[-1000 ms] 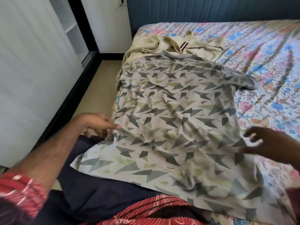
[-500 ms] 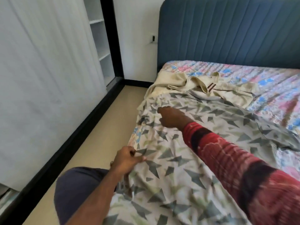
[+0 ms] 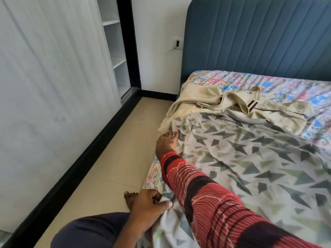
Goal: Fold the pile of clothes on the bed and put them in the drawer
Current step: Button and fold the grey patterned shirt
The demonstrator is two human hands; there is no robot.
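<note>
patterned shirt (image 3: pixel 250 158): pale grey, with dark grey and green triangles; spread flat but wrinkled over the near part of the bed, collar at the far end
beige garment (image 3: pixel 206 102): cream, with a dark-striped trim; crumpled and unfolded, lying at the far left of the bed, its near edge touching the patterned shirt's collar
bed (image 3: pixel 286 85): covered by a floral sheet in pink and blue
</note>
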